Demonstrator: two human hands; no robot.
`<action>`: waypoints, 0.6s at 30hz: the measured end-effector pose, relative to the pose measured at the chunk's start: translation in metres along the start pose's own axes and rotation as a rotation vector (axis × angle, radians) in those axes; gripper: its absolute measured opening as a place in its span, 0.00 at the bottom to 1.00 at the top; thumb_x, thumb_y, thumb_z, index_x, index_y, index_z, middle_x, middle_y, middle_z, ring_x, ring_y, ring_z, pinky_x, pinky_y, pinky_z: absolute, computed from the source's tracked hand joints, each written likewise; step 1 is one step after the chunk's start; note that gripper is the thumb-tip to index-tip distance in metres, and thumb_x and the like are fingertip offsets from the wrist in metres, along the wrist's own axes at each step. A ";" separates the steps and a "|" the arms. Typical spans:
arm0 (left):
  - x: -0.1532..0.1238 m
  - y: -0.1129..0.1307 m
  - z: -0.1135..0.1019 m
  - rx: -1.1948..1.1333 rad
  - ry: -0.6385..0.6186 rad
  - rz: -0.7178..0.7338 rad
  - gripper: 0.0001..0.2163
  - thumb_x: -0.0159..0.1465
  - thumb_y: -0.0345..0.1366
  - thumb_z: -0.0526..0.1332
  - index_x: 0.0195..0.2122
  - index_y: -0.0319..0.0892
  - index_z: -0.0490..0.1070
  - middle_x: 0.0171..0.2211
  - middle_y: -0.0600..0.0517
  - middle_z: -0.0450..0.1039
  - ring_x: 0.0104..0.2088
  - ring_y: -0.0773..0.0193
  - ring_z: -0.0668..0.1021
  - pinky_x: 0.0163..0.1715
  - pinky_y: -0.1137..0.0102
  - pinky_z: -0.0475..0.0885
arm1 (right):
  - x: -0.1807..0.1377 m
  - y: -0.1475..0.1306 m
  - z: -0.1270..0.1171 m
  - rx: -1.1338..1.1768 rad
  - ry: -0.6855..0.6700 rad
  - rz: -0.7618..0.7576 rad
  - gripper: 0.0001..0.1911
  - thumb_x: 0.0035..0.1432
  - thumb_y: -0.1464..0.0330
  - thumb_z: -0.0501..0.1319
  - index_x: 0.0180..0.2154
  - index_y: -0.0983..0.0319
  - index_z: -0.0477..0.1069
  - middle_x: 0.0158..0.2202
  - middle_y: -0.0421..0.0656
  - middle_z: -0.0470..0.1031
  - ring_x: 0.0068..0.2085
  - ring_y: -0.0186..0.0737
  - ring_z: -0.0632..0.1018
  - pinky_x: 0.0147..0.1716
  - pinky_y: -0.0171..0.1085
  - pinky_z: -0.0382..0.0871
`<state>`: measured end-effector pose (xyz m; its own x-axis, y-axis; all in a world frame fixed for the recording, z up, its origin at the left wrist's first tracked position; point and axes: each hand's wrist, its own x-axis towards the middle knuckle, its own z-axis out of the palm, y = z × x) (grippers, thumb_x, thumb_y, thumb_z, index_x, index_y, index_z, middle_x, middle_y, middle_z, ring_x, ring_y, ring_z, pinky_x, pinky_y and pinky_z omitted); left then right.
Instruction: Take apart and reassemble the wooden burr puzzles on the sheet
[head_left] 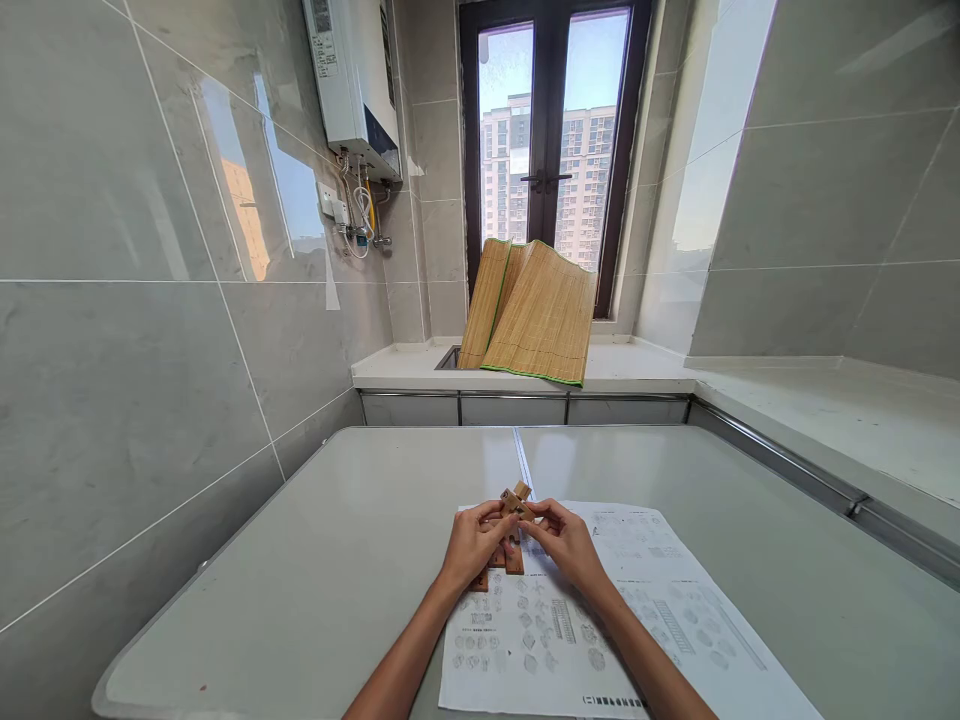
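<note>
Both my hands meet over a printed instruction sheet on a grey table. My left hand and my right hand pinch a small wooden puzzle assembly between their fingertips, holding it just above the paper. Its top sticks up above my fingers. More wooden puzzle pieces lie on the sheet right under my hands, partly hidden by my left fingers.
A folded bamboo mat leans against the window on a white counter behind the table. A water heater hangs on the tiled left wall. The counter runs on along the right wall.
</note>
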<state>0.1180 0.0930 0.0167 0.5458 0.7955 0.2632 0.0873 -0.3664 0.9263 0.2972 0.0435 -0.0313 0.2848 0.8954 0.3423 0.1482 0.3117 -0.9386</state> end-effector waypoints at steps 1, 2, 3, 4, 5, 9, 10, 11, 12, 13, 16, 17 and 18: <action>0.000 0.001 0.000 0.005 -0.002 0.000 0.19 0.64 0.51 0.63 0.43 0.39 0.79 0.33 0.48 0.83 0.26 0.60 0.83 0.27 0.71 0.75 | 0.000 0.000 0.000 -0.006 0.003 0.001 0.26 0.50 0.47 0.70 0.39 0.62 0.76 0.24 0.37 0.69 0.24 0.35 0.64 0.25 0.35 0.60; 0.000 0.001 0.001 0.007 -0.003 -0.004 0.19 0.64 0.52 0.64 0.42 0.40 0.79 0.33 0.48 0.83 0.26 0.60 0.83 0.27 0.71 0.75 | 0.000 -0.001 0.000 -0.013 0.004 0.003 0.26 0.50 0.47 0.70 0.39 0.62 0.76 0.23 0.37 0.68 0.24 0.35 0.63 0.25 0.35 0.59; 0.000 0.001 0.001 0.003 -0.005 -0.012 0.19 0.64 0.52 0.64 0.41 0.40 0.79 0.34 0.48 0.83 0.26 0.60 0.83 0.28 0.71 0.75 | 0.000 -0.001 0.000 -0.023 0.007 0.004 0.26 0.51 0.47 0.69 0.39 0.62 0.76 0.22 0.36 0.67 0.24 0.35 0.63 0.25 0.35 0.59; 0.000 0.001 0.002 -0.009 -0.008 -0.022 0.19 0.63 0.52 0.64 0.41 0.39 0.80 0.34 0.47 0.83 0.27 0.59 0.83 0.28 0.71 0.75 | -0.001 -0.002 -0.001 -0.034 0.009 0.003 0.26 0.51 0.47 0.69 0.39 0.61 0.75 0.22 0.36 0.67 0.24 0.35 0.63 0.25 0.35 0.59; 0.001 0.001 0.003 -0.029 -0.010 -0.033 0.19 0.63 0.52 0.65 0.40 0.39 0.80 0.35 0.47 0.83 0.27 0.59 0.83 0.29 0.71 0.75 | -0.001 -0.002 -0.001 -0.048 0.010 -0.002 0.25 0.51 0.47 0.69 0.38 0.61 0.75 0.22 0.36 0.67 0.24 0.36 0.64 0.25 0.35 0.59; 0.002 -0.002 0.007 -0.154 -0.020 -0.094 0.20 0.60 0.53 0.67 0.38 0.37 0.79 0.32 0.46 0.82 0.28 0.60 0.82 0.25 0.73 0.71 | -0.001 -0.002 0.000 -0.105 0.009 -0.020 0.23 0.53 0.47 0.68 0.36 0.60 0.73 0.22 0.37 0.69 0.24 0.37 0.66 0.26 0.36 0.60; 0.003 -0.003 0.008 -0.186 -0.019 -0.118 0.21 0.60 0.53 0.67 0.38 0.37 0.79 0.30 0.46 0.81 0.26 0.62 0.81 0.22 0.74 0.69 | -0.001 -0.002 0.000 -0.112 0.011 -0.020 0.23 0.53 0.47 0.68 0.36 0.60 0.73 0.21 0.36 0.68 0.24 0.37 0.66 0.26 0.36 0.60; 0.003 -0.004 0.009 -0.215 -0.015 -0.146 0.21 0.59 0.53 0.68 0.38 0.37 0.79 0.29 0.47 0.81 0.24 0.63 0.80 0.20 0.75 0.67 | -0.001 -0.002 0.001 -0.114 0.012 -0.019 0.23 0.53 0.48 0.69 0.36 0.60 0.73 0.21 0.36 0.67 0.24 0.37 0.66 0.26 0.36 0.60; 0.003 -0.005 0.010 -0.240 -0.008 -0.175 0.22 0.58 0.53 0.68 0.38 0.36 0.79 0.27 0.47 0.80 0.22 0.65 0.78 0.19 0.76 0.65 | -0.001 -0.001 0.001 -0.111 0.013 -0.016 0.23 0.52 0.48 0.69 0.35 0.60 0.72 0.21 0.35 0.67 0.24 0.37 0.65 0.26 0.36 0.60; 0.003 -0.005 0.011 -0.263 0.002 -0.201 0.22 0.58 0.53 0.69 0.38 0.36 0.79 0.25 0.48 0.79 0.20 0.67 0.76 0.18 0.76 0.63 | -0.001 -0.001 0.002 -0.104 0.012 -0.013 0.23 0.52 0.48 0.69 0.35 0.60 0.72 0.21 0.35 0.66 0.24 0.37 0.65 0.26 0.35 0.60; 0.003 -0.008 0.011 -0.309 0.020 -0.241 0.22 0.57 0.53 0.70 0.38 0.36 0.79 0.22 0.52 0.76 0.16 0.71 0.71 0.17 0.77 0.61 | -0.003 -0.004 0.005 -0.063 -0.006 -0.013 0.22 0.52 0.49 0.70 0.34 0.60 0.70 0.22 0.35 0.66 0.24 0.36 0.65 0.27 0.35 0.60; 0.003 -0.008 0.010 -0.320 0.025 -0.247 0.22 0.57 0.53 0.70 0.38 0.37 0.79 0.21 0.53 0.75 0.16 0.72 0.70 0.17 0.77 0.62 | -0.004 -0.005 0.005 -0.049 -0.016 -0.016 0.21 0.52 0.50 0.70 0.34 0.59 0.70 0.23 0.35 0.66 0.25 0.36 0.65 0.27 0.35 0.60; 0.003 -0.009 0.010 -0.327 0.029 -0.252 0.21 0.56 0.52 0.71 0.39 0.37 0.79 0.20 0.54 0.74 0.15 0.72 0.69 0.17 0.77 0.62 | -0.005 -0.006 0.006 -0.038 -0.023 -0.020 0.21 0.52 0.50 0.70 0.33 0.59 0.69 0.23 0.35 0.66 0.25 0.36 0.65 0.27 0.35 0.60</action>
<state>0.1273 0.0942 0.0067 0.5169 0.8558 0.0207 -0.0573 0.0105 0.9983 0.2888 0.0393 -0.0271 0.2593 0.8964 0.3594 0.1898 0.3176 -0.9290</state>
